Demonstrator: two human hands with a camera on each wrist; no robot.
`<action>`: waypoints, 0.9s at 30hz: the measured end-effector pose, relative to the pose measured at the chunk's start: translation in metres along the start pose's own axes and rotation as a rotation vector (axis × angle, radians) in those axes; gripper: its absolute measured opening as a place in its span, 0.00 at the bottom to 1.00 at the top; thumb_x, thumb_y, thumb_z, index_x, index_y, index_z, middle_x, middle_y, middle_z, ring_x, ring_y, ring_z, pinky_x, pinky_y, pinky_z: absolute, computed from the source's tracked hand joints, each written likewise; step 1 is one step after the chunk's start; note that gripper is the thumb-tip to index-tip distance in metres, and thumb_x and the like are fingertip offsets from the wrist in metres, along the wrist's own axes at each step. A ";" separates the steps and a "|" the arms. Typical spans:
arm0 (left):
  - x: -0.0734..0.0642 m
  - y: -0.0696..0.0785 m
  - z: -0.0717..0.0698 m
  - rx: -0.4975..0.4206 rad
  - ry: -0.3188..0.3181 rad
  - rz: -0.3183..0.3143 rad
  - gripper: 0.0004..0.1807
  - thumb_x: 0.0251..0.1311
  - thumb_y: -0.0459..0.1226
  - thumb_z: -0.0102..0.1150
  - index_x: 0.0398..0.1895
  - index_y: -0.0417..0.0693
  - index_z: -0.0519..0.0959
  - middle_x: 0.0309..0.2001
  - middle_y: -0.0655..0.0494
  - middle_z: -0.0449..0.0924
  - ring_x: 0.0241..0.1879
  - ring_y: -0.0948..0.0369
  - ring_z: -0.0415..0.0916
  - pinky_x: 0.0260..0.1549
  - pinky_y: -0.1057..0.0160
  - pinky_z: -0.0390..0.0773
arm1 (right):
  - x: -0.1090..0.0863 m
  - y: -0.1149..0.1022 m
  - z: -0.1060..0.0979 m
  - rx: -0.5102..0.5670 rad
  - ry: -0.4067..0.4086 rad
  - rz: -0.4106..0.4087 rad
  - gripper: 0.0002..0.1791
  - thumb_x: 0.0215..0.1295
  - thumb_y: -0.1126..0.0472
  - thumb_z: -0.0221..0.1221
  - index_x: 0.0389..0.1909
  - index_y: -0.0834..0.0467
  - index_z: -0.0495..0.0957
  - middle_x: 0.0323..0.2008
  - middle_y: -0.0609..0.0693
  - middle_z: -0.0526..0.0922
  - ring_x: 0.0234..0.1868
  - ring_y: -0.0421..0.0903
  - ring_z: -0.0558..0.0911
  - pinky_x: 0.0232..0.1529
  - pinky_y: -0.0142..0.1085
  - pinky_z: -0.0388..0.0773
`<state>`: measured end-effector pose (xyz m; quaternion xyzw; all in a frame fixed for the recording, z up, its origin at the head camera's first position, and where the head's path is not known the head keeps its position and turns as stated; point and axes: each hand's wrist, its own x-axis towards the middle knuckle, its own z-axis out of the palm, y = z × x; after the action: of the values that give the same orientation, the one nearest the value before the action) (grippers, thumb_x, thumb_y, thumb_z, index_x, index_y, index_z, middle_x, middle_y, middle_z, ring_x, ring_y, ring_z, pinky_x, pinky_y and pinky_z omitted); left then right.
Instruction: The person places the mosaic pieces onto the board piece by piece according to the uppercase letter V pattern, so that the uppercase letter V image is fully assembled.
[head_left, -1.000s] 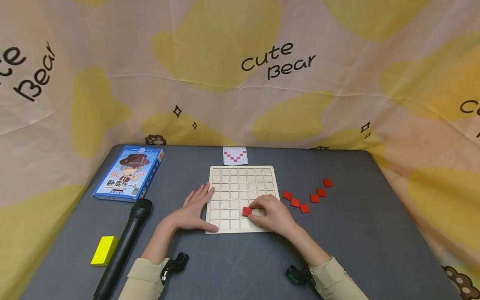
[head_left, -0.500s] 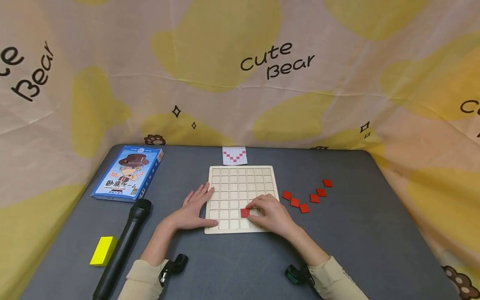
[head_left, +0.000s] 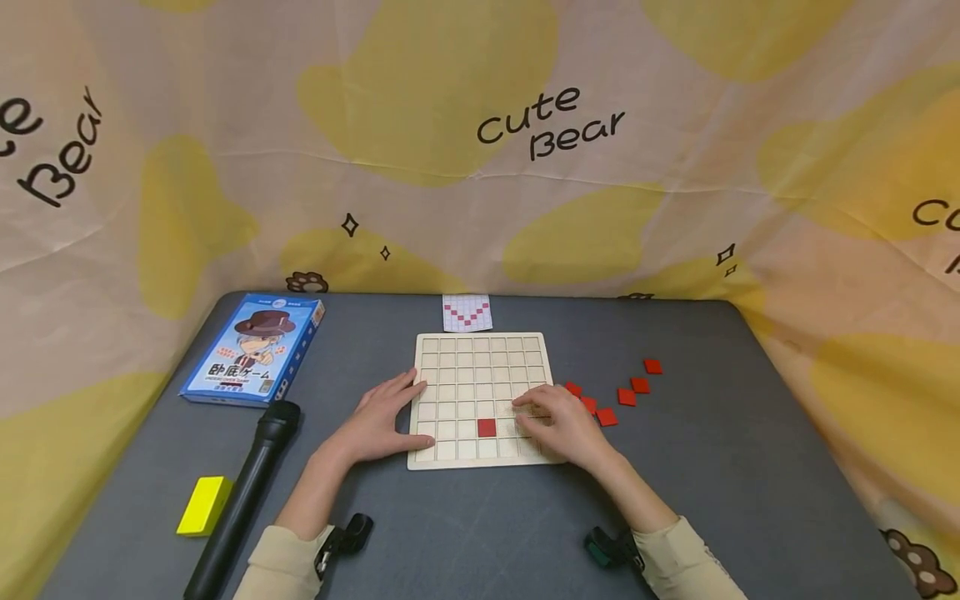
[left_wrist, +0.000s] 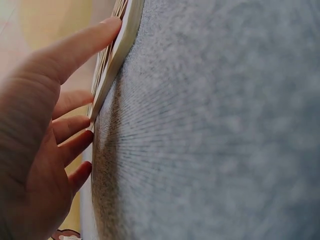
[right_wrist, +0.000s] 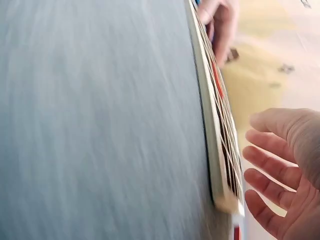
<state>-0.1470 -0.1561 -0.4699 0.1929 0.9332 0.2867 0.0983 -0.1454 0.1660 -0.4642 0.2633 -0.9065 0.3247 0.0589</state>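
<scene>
A pale wooden grid board [head_left: 450, 389] lies on the grey table, one red square tile [head_left: 487, 427] seated in a cell of its second row from the front. My left hand [head_left: 382, 421] rests with spread fingers on the board's left edge, thumb near the front corner; the left wrist view shows the thumb [left_wrist: 92, 42] on the rim. Above the board's right side hovers my right hand [head_left: 566, 425], fingers loosely bent and apart, holding nothing, as the right wrist view confirms. Several loose red tiles [head_left: 627, 397] lie right of the board, a few partly hidden behind that hand.
A small card [head_left: 467, 313] with a pink V pattern on a grid lies behind the board. On the left are a blue game box [head_left: 255, 346], a black microphone [head_left: 247, 492] and a yellow block [head_left: 205, 506]. A printed cloth [head_left: 420, 125] hangs behind the table.
The red tile slid slightly left and settled flat in its cell. My right hand let go of it and moved right. My left hand stayed on the board's edge.
</scene>
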 end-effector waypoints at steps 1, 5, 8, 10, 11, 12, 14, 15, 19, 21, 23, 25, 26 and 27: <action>0.000 0.000 0.000 0.001 0.006 -0.002 0.51 0.49 0.59 0.69 0.72 0.44 0.63 0.76 0.46 0.50 0.73 0.45 0.48 0.66 0.37 0.47 | -0.001 0.004 -0.004 -0.011 0.019 0.013 0.09 0.58 0.60 0.68 0.41 0.53 0.86 0.42 0.44 0.84 0.42 0.46 0.78 0.42 0.42 0.75; -0.001 0.000 0.000 0.011 0.023 0.004 0.50 0.49 0.60 0.69 0.72 0.44 0.65 0.75 0.45 0.53 0.72 0.43 0.51 0.65 0.36 0.49 | -0.006 0.022 -0.019 -0.062 0.078 0.100 0.09 0.57 0.61 0.69 0.40 0.54 0.86 0.39 0.47 0.84 0.38 0.48 0.77 0.38 0.42 0.74; -0.002 -0.002 0.001 0.016 0.041 0.009 0.49 0.50 0.60 0.68 0.71 0.44 0.65 0.74 0.45 0.56 0.71 0.43 0.53 0.65 0.36 0.50 | -0.010 0.034 -0.028 -0.096 0.098 0.185 0.09 0.57 0.60 0.69 0.39 0.54 0.86 0.40 0.48 0.84 0.41 0.49 0.78 0.42 0.44 0.75; -0.002 -0.004 0.002 0.012 0.062 0.017 0.47 0.52 0.59 0.67 0.71 0.44 0.66 0.73 0.45 0.58 0.70 0.42 0.54 0.64 0.35 0.52 | -0.013 0.041 -0.033 -0.113 0.101 0.224 0.09 0.57 0.60 0.69 0.40 0.54 0.86 0.41 0.50 0.84 0.43 0.51 0.79 0.44 0.47 0.76; -0.002 -0.004 0.003 0.001 0.071 0.015 0.46 0.53 0.58 0.68 0.70 0.44 0.67 0.73 0.46 0.58 0.70 0.43 0.54 0.64 0.36 0.52 | -0.013 0.044 -0.034 -0.123 0.100 0.238 0.09 0.57 0.60 0.69 0.40 0.54 0.86 0.41 0.50 0.84 0.44 0.52 0.79 0.45 0.48 0.76; -0.002 -0.005 0.003 -0.008 0.081 0.020 0.45 0.53 0.56 0.68 0.70 0.44 0.67 0.72 0.46 0.59 0.70 0.43 0.55 0.64 0.36 0.53 | -0.014 0.046 -0.036 -0.126 0.099 0.253 0.10 0.57 0.59 0.70 0.40 0.55 0.86 0.41 0.51 0.84 0.45 0.52 0.79 0.46 0.49 0.76; -0.001 -0.006 0.004 -0.022 0.099 0.030 0.43 0.54 0.54 0.68 0.69 0.43 0.68 0.72 0.45 0.60 0.70 0.43 0.56 0.63 0.36 0.54 | -0.015 0.050 -0.038 -0.137 0.099 0.269 0.11 0.57 0.59 0.70 0.41 0.56 0.86 0.42 0.52 0.84 0.45 0.54 0.79 0.46 0.51 0.76; -0.001 -0.006 0.004 -0.029 0.105 0.033 0.42 0.54 0.53 0.69 0.69 0.43 0.68 0.71 0.45 0.60 0.70 0.44 0.56 0.63 0.36 0.55 | -0.015 0.052 -0.039 -0.142 0.099 0.273 0.12 0.57 0.59 0.70 0.41 0.56 0.86 0.42 0.53 0.84 0.45 0.54 0.79 0.46 0.51 0.76; 0.000 -0.007 0.005 -0.045 0.113 0.038 0.41 0.54 0.52 0.69 0.69 0.44 0.69 0.71 0.45 0.61 0.70 0.44 0.57 0.62 0.37 0.57 | -0.015 0.056 -0.040 -0.153 0.096 0.299 0.14 0.56 0.58 0.70 0.42 0.57 0.85 0.43 0.55 0.84 0.45 0.55 0.79 0.45 0.52 0.76; 0.000 -0.007 0.006 -0.050 0.116 0.041 0.41 0.54 0.53 0.69 0.68 0.44 0.69 0.71 0.45 0.61 0.69 0.44 0.57 0.62 0.37 0.59 | -0.015 0.057 -0.040 -0.159 0.091 0.306 0.14 0.56 0.57 0.70 0.43 0.58 0.85 0.44 0.56 0.83 0.45 0.55 0.79 0.44 0.52 0.76; 0.000 -0.008 0.006 -0.057 0.117 0.043 0.41 0.54 0.52 0.69 0.68 0.44 0.69 0.70 0.44 0.61 0.69 0.44 0.57 0.62 0.38 0.59 | -0.014 0.057 -0.040 -0.162 0.087 0.319 0.15 0.56 0.56 0.70 0.43 0.57 0.85 0.44 0.56 0.83 0.45 0.55 0.78 0.43 0.51 0.77; 0.000 -0.007 0.006 -0.061 0.116 0.043 0.42 0.53 0.52 0.70 0.68 0.44 0.69 0.70 0.44 0.61 0.69 0.44 0.57 0.62 0.38 0.60 | -0.014 0.057 -0.040 -0.169 0.083 0.323 0.15 0.56 0.56 0.69 0.43 0.57 0.85 0.44 0.56 0.83 0.44 0.54 0.78 0.43 0.51 0.77; 0.000 -0.006 0.006 -0.062 0.115 0.042 0.42 0.53 0.53 0.70 0.68 0.44 0.69 0.70 0.44 0.60 0.69 0.44 0.57 0.62 0.38 0.60 | -0.014 0.057 -0.040 -0.172 0.082 0.323 0.15 0.56 0.56 0.69 0.43 0.57 0.85 0.44 0.56 0.83 0.44 0.54 0.79 0.42 0.51 0.77; 0.000 -0.006 0.005 -0.062 0.114 0.041 0.43 0.52 0.53 0.70 0.68 0.44 0.69 0.70 0.44 0.60 0.69 0.44 0.57 0.62 0.38 0.60 | -0.014 0.057 -0.040 -0.174 0.081 0.325 0.15 0.56 0.55 0.69 0.43 0.57 0.85 0.44 0.56 0.83 0.44 0.54 0.79 0.43 0.51 0.77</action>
<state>-0.1474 -0.1578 -0.4777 0.1923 0.9239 0.3277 0.0452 -0.1658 0.2339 -0.4683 0.0942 -0.9587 0.2604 0.0646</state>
